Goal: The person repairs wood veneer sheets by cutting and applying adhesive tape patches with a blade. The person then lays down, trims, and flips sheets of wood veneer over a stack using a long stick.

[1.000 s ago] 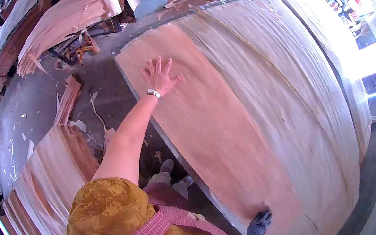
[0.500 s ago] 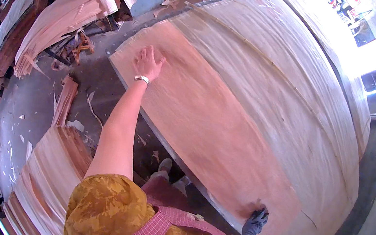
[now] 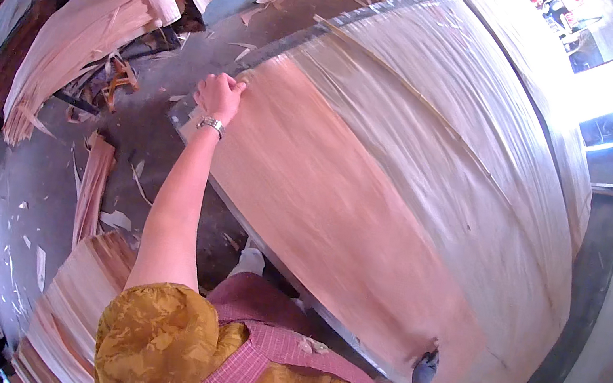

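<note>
Pinkish rectangular wood-veneer sheet (image 3: 322,194) had a bare left hand (image 3: 219,97), fingers curled, at its far-left end, a grey-gloved right hand (image 3: 425,369) near-right; grips unclear, even pressure seemed wise.

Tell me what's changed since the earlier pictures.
The left grip has moved left, from lying spread on the pink sheet to its far-left edge, now curled; whether it holds the sheet is unclear. The gloved right grip stays near the sheet's near-right end, and the stick still lies on the pale sheets.
</note>
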Action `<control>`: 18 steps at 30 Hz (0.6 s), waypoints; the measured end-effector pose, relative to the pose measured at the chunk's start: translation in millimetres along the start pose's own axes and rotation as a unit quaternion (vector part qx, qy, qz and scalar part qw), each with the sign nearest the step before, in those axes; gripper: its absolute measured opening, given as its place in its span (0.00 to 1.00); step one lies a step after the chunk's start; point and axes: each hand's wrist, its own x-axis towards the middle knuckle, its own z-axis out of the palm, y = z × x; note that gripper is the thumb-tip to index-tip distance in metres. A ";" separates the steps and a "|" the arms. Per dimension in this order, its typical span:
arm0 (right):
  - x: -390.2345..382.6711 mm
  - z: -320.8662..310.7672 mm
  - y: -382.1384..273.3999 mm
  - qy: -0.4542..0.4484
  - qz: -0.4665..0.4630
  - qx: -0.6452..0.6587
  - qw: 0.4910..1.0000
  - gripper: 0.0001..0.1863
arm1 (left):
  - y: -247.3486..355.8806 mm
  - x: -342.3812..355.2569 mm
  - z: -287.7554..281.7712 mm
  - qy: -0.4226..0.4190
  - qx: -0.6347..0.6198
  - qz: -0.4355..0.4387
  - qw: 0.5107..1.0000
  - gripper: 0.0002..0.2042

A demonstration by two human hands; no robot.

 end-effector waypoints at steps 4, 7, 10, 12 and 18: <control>19.4 1.9 -11.0 -0.103 0.201 0.039 0.973 0.24 | -18.1 27.0 4.1 -0.089 -0.037 -0.021 0.995 0.12; 24.1 1.5 -6.6 -0.117 0.216 0.049 0.968 0.24 | -11.7 45.1 5.9 -0.150 -0.011 -0.025 0.988 0.12; 26.6 -4.2 -32.7 -0.146 0.215 0.073 0.963 0.24 | -11.4 49.9 -3.7 -0.164 0.031 -0.001 0.986 0.13; 26.8 -7.6 -40.7 -0.160 0.198 -0.023 0.967 0.25 | -18.5 53.2 -0.2 -0.166 0.043 0.000 0.985 0.12; 12.3 -11.8 -38.5 -0.162 0.067 -0.011 0.985 0.29 | 19.7 24.7 -17.8 -0.151 0.132 0.050 0.978 0.22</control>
